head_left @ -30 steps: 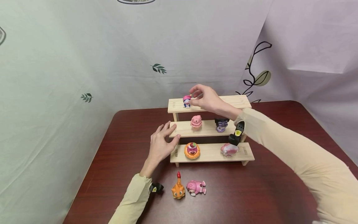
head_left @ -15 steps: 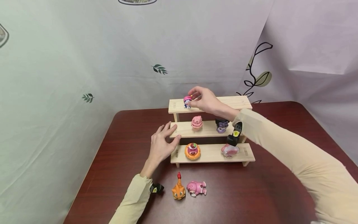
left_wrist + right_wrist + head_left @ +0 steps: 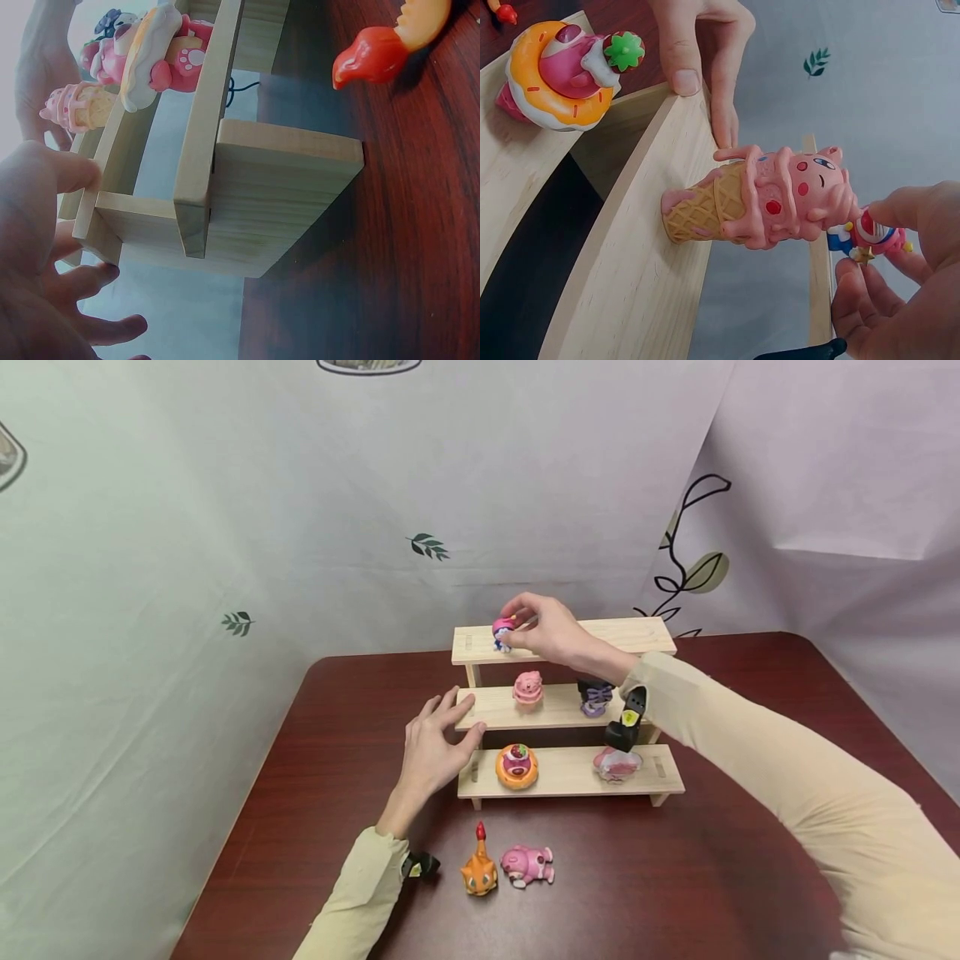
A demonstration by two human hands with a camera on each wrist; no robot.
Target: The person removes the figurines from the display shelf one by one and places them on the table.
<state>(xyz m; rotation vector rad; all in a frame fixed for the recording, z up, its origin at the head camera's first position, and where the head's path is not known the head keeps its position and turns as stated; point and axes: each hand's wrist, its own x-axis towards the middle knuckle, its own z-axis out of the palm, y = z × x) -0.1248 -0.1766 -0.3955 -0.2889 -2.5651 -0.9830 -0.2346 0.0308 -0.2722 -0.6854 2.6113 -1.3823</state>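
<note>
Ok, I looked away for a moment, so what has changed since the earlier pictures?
The right hand has shifted slightly left and closed in on the blue figure, which it now seems to pinch. The figure itself hasn't visibly moved. The left hand stays at the shelf's left end, and the other toys are unchanged.

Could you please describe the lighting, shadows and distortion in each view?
Head view: the curtain shades from greenish at left to lilac at right, with soft shadow on the table at lower right; left wrist view: the upper left is washed out; right wrist view: the ice-cream toy looks sharp, but the shelf board under it appears bowed, probably lens distortion.
</note>
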